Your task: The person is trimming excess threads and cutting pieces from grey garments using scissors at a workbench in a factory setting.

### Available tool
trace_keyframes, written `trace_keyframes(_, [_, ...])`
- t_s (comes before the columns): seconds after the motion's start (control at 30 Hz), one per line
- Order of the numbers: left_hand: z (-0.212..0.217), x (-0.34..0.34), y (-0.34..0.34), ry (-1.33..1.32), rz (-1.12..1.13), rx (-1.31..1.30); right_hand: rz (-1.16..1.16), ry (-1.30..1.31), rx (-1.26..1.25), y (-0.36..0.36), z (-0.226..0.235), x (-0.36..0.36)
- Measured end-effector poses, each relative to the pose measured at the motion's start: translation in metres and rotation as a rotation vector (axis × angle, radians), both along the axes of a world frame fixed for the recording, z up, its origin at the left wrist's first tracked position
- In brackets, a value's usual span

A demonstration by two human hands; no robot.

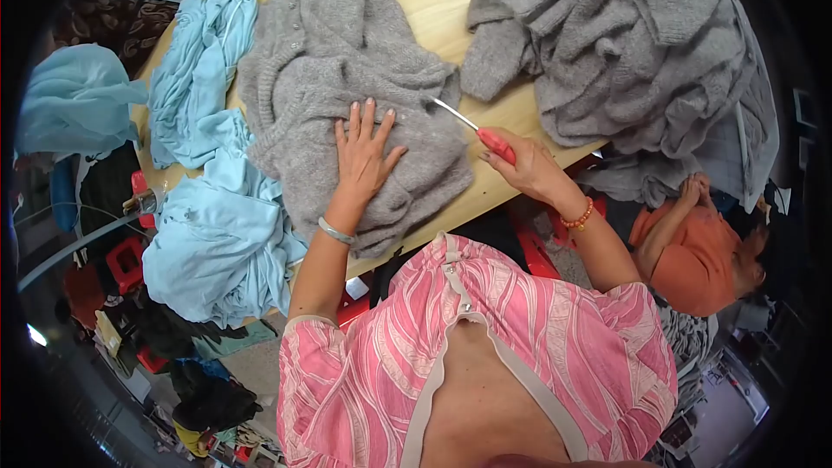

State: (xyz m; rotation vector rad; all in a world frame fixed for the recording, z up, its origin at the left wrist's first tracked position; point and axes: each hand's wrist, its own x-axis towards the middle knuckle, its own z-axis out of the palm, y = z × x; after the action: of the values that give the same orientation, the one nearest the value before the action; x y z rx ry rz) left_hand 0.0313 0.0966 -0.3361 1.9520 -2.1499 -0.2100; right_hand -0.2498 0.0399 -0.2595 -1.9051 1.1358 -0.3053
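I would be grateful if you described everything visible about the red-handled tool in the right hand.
The red-handled tool has a slim, pale metal blade or shaft running out of a red handle. The right hand grips the handle, and the tool lies at a slant, its tip up and to the left, reaching the edge of the grey knitted garment on the wooden table. The tip's shape is too small to tell.

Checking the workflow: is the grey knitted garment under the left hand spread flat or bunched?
Bunched. The grey knitted garment lies rumpled in folds on the wooden table, with the left hand pressing flat on it.
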Motion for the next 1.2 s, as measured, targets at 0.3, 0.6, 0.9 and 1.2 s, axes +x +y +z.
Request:
trace_keyframes(0.3, [-0.016,-0.018,-0.013,-0.06,-0.092,0.219,0.185,0.511,-0.079,0.008,0.016,0.01])
trace_keyframes(0.6, [-0.032,-0.018,-0.01,0.023,-0.116,0.0,0.284,0.433,0.019,0.003,0.021,0.027])
trace_keyframes(0.9, [0.027,-0.084,-0.002,0.74,-0.428,0.874,0.095,0.253,-0.057,-0.004,0.011,-0.001])
trace_keyframes(1.2, [-0.031,-0.026,-0.005,-0.024,-0.208,0.107,0.196,0.501,-0.145,0.005,0.014,0.003])
